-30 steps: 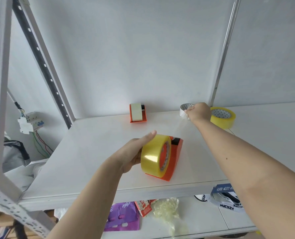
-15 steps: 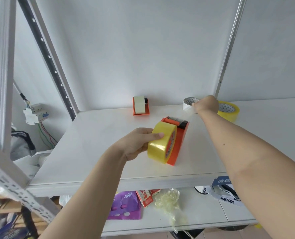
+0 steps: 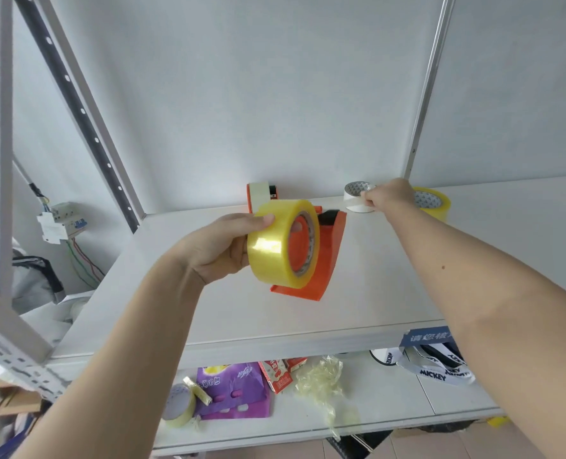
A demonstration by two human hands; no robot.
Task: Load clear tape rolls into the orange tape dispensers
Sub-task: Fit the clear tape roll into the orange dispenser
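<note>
My left hand (image 3: 220,250) grips a yellowish clear tape roll (image 3: 276,246) that sits on an orange dispenser (image 3: 326,256), both lifted above the white shelf (image 3: 175,293). My right hand (image 3: 389,196) reaches to the back of the shelf and pinches the side of a small white tape roll (image 3: 357,197). Behind that hand lies another yellowish roll (image 3: 435,202). A second orange dispenser (image 3: 260,195), loaded with pale tape, stands at the back wall.
Metal shelf uprights (image 3: 76,114) rise at the left and at the back right (image 3: 423,94). The lower shelf holds a purple packet (image 3: 232,389), crumpled tape (image 3: 321,379), a small tape roll (image 3: 179,405) and printed ribbon (image 3: 437,366).
My left hand has lifted the dispenser with the yellowish roll off the shelf and turned its open side toward me. My right hand stayed at the white roll at the back.
</note>
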